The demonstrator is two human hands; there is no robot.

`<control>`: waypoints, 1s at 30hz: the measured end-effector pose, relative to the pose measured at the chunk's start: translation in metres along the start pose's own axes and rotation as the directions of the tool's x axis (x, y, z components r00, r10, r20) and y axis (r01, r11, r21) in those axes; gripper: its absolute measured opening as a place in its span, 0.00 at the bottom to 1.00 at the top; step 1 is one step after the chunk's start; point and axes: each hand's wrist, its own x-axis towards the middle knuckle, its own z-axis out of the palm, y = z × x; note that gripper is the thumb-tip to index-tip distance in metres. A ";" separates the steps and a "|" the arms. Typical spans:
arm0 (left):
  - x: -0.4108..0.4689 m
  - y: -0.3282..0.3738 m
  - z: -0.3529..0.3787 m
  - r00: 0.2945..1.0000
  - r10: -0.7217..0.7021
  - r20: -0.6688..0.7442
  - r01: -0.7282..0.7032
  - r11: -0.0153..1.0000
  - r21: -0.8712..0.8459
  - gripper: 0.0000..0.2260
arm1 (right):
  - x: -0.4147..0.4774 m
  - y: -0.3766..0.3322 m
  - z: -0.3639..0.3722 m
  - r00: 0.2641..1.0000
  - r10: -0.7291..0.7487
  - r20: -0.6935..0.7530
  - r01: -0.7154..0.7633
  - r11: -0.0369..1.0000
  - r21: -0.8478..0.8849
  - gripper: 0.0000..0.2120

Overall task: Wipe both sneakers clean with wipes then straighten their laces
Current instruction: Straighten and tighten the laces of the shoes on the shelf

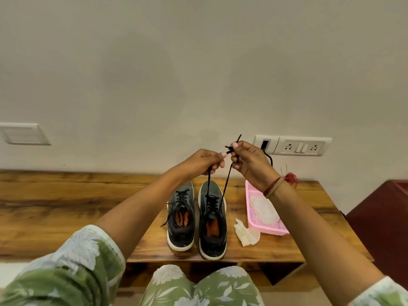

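Left hand (203,161), right hand (249,161) pinching lace (225,186)

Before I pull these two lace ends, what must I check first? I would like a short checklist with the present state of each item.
1. Both ends held: ok. The left hand and right hand each pinch the lace, raised above the shoe.
2. Ends free of tangles: cannot tell; something dark bunches between the fingertips.
3. Shoe steady: ok. The sneaker by the tray stands flat on the table.
4. Second pair of laces straight: not ok. The other sneaker has loose laces, one end trailing onto the table.
5. Working space free: ok. The crumpled wipe lies beside the pink tray, apart from both shoes.
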 end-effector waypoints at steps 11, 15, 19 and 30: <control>-0.002 0.009 0.000 0.993 -0.111 -0.027 0.107 0.988 -0.111 0.15 | 0.000 0.003 -0.009 0.825 -0.553 0.116 0.408 0.441 -0.800 0.04; 0.001 0.012 0.005 0.979 -0.200 -0.041 0.167 0.901 -0.401 0.09 | 0.000 0.012 -0.001 0.805 -0.592 0.024 0.397 0.509 -0.763 0.04; 0.003 0.014 0.011 0.966 -0.214 -0.143 0.108 0.841 -0.530 0.04 | 0.004 0.013 0.004 0.822 -0.567 -0.051 0.382 0.615 -0.690 0.05; 0.012 0.001 0.012 0.910 -0.307 -0.278 0.026 0.713 -0.701 0.09 | 0.008 0.026 0.001 0.940 -0.139 -0.311 0.179 0.979 0.102 0.06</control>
